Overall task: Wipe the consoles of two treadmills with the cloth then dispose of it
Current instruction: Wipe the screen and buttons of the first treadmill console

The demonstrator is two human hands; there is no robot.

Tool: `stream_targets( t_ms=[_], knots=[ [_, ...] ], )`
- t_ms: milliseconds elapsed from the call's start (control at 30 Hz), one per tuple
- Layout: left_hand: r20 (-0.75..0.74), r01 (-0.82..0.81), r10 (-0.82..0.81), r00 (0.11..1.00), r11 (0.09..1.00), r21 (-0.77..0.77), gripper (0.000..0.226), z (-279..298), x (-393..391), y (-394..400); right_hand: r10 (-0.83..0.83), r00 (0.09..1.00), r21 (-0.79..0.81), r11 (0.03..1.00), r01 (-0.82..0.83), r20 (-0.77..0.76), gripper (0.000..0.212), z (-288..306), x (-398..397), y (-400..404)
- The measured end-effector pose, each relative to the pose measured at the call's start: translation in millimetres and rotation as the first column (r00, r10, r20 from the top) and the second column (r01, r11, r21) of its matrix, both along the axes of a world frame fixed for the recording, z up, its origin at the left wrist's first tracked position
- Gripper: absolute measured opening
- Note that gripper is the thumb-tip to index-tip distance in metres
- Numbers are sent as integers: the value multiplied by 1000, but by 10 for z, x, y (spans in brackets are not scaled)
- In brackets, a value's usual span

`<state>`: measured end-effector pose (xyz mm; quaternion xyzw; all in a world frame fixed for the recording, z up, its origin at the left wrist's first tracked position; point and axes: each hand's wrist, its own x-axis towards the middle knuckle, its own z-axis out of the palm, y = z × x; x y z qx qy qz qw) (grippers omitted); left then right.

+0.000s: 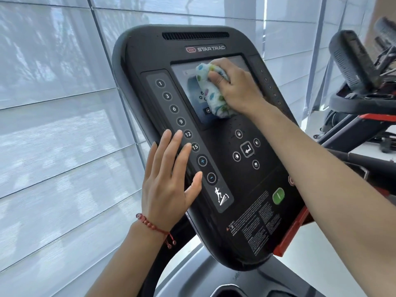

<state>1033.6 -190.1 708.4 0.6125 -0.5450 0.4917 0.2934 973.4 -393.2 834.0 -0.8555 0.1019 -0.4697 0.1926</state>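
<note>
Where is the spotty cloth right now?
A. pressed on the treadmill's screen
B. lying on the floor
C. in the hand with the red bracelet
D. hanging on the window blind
A: the right hand presses the cloth against the screen, while the left hand, the one with the bracelet, lies flat and empty on the number buttons.

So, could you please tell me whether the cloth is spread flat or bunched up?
Bunched up: the dotted cloth sits as a crumpled wad under the right hand, pressed on the console screen.
</note>
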Motion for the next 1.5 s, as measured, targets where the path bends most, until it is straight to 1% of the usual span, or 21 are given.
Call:
stream_targets(
  t_ms=[67, 133, 167, 200, 300, 400, 500, 600, 667, 833, 900, 1033, 1167, 1300, 1400, 1500],
  knots=[
    [4, -24, 23, 1000, 999, 25, 42, 14, -10, 30, 43, 999, 44, 998, -44, 29, 30, 24, -53, 107],
    [3, -47, 47, 999, 998, 43, 45, 26, -30, 51, 110, 983, 87, 988, -124, 147, 31, 65, -39, 239],
    [0, -60, 60, 998, 997, 48, 45, 31, -43, 64, 147, 970, 80, 983, -165, 193, 32, 80, -5, 333],
    [-2, -70, 70, 998, 996, 50, 46, 29, -55, 81, 175, 963, 59, 980, -191, 207, 31, 87, 39, 441],
    [5, -79, 79, 997, 995, 54, 46, -6, -56, 152, 189, 971, 10, 981, -193, 148, 29, 42, 176, 670],
    [25, -88, 86, 996, 994, 63, 47, -80, -33, 236, 158, 977, 10, 987, -161, 141, 30, -76, 154, 733],
    [32, -94, 92, 995, 992, 89, 50, -140, -31, 305, 172, 979, -23, 985, -171, 108, 30, -288, 28, 801],
    [40, -99, 95, 995, 989, 108, 52, -177, -39, 346, 169, 979, -59, 985, -163, 112, 29, -377, -37, 856],
    [35, -96, 93, 995, 990, 106, 51, -194, -55, 353, 132, 984, -49, 991, -127, 118, 28, -253, 28, 883],
    [12, -96, 96, 995, 990, 103, 50, -225, -96, 355, 85, 988, 31, 995, -90, 129, 28, 305, 456, 850],
    [15, -99, 98, 995, 989, 107, 50, -223, -104, 366, 74, 988, 43, 996, -81, 134, 29, 365, 524, 824],
    [21, -98, 96, 995, 988, 123, 50, -222, -108, 403, 32, 982, 1, 999, -33, 185, 31, 76, 355, 851],
    [12, -99, 99, 995, 986, 134, 49, -213, -125, 423, 63, 984, -70, 996, -52, 165, 32, -453, -4, 875],
    [-10, -88, 90, 996, 986, 141, 50, -221, -138, 410, 82, 986, -63, 995, -74, 146, 41, -927, -367, 882],
    [-11, -73, 75, 997, 989, 131, 50, -228, -127, 386, 81, 987, -69, 995, -72, 142, 42, -1078, -454, 854],
    [-10, -66, 68, 998, 990, 124, 50, -230, -128, 361, 87, 988, -87, 993, -76, 131, 43, -1072, -418, 770]
  ],
)
